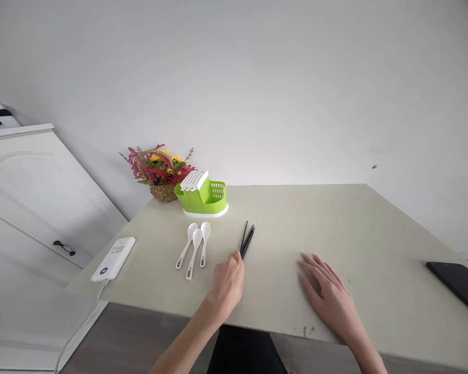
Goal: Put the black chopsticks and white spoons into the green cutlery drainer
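Note:
My left hand [229, 276] is closed around the near ends of several black chopsticks [248, 241], just above or on the pale table. Their tips point away from me, one angled slightly apart from the others. To the right, my right hand [327, 293] rests on the tabletop with fingers stretched out and holds nothing. Left of the chopsticks lie three white spoons [196, 239], bowls pointing away and handles fanned toward me. Behind the spoons stands a green utensil holder [197, 202] with a slotted white top and a lattice-sided compartment.
A wicker basket [164, 192] of artificial flowers stands by the wall at the back left. A white power bank [114, 259] with a cable lies near the table's left edge. At the far right is a black phone [456, 283]. A white cabinet [31, 218] adjoins the left side.

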`<state>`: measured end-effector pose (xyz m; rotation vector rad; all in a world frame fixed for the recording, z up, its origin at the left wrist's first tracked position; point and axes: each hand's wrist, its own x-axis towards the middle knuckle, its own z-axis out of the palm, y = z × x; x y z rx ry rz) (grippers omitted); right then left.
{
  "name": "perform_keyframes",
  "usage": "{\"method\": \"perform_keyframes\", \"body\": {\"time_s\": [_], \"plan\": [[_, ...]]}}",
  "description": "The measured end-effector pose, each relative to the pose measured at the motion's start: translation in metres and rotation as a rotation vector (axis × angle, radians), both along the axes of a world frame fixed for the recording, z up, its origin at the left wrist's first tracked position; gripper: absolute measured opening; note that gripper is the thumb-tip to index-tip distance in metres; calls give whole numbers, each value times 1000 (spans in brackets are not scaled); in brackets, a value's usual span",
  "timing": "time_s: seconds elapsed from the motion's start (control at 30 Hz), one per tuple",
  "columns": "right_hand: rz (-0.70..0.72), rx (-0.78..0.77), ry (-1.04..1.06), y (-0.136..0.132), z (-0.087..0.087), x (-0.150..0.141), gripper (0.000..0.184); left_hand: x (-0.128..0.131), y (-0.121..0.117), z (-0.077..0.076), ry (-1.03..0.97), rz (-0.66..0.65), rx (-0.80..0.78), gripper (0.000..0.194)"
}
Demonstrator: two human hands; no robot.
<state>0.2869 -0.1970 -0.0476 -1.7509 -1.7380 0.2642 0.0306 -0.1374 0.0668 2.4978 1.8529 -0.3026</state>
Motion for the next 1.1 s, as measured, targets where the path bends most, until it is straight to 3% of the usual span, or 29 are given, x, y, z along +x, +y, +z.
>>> {"method": "perform_keyframes", "body": {"time_s": [0.13, 0.33, 0.43, 0.53, 0.7, 0.87, 1.1], "plan": [[-4, -3, 1, 0, 2, -1, 50, 2, 1, 2, -42, -6, 14, 26], [-13, -14, -2, -1, 4, -1, 48, -12, 0, -14, -169, -3, 72, 19], [-17, -18, -6, -1, 4, -1, 48, -25, 0, -17, -264, -38, 116, 27], [-12, -18, -6, -2, 4, 0, 49, -43, 6, -18, -350, -50, 276, 37], [-8, -28, -2, -3, 6, 0, 48, -84, 23, -34, -324, 101, 537, 51], [-16, -54, -2, -4, 8, 0, 49, -111, 25, -57, -259, 214, 550, 74], [-5, -61, -3, -4, 9, 0, 49, -120, 29, -61, -281, 249, 554, 72]]}}
